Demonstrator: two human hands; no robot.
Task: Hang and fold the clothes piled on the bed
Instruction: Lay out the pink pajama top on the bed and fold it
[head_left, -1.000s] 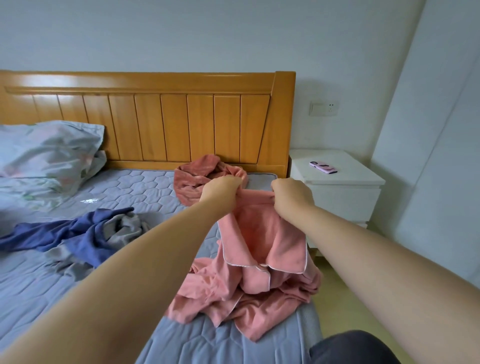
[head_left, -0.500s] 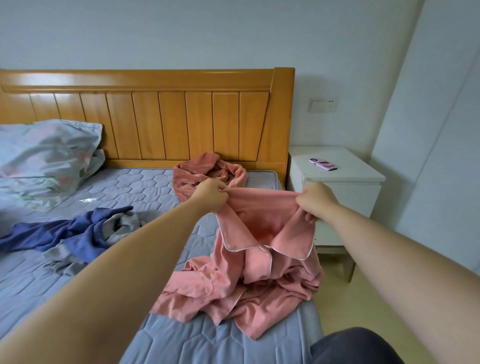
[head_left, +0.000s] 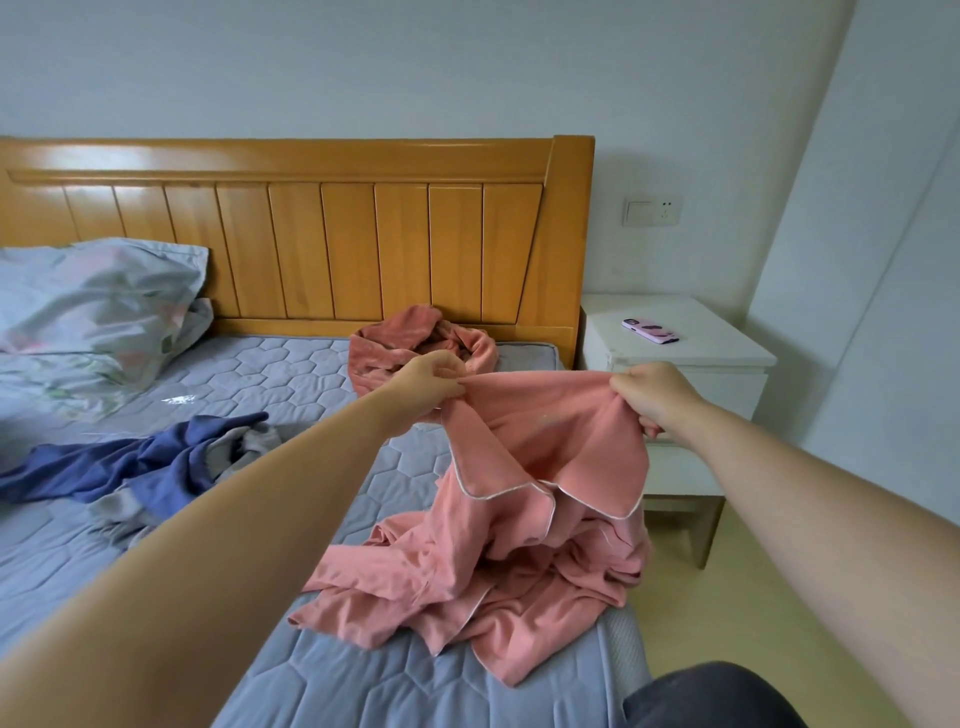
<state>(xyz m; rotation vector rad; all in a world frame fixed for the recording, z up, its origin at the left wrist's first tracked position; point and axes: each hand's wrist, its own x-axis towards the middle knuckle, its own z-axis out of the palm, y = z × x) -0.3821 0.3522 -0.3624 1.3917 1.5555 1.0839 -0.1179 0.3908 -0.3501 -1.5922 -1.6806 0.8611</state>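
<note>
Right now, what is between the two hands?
In the head view, a stretched edge of the pink shirt runs between the left hand and right hand; both grip it.

Pink shirt (head_left: 524, 467): soft matt cloth, slightly napped, pale smooth piping along collar edges; bunched in grip of left hand (head_left: 431, 384) and right hand (head_left: 654, 397).
Second pink garment (head_left: 410, 343), 12 o'clock of shirt: plush, velvety cloth, faint sheen.
Blue garment (head_left: 114, 467), 9 o'clock: matt woven cloth, with grey knit-looking cloth.
Mattress (head_left: 291, 374): grey quilted fabric, hexagon stitching, matt.
Headboard (head_left: 311, 234): varnished wood, glossy, grooved slats.
Pillow (head_left: 93, 296): thin crumpled printed cotton-like cloth, matt.
Nightstand (head_left: 691, 353): white, smooth, satin finish.
Phone (head_left: 650, 331): pink case, smooth, plastic-looking.
</note>
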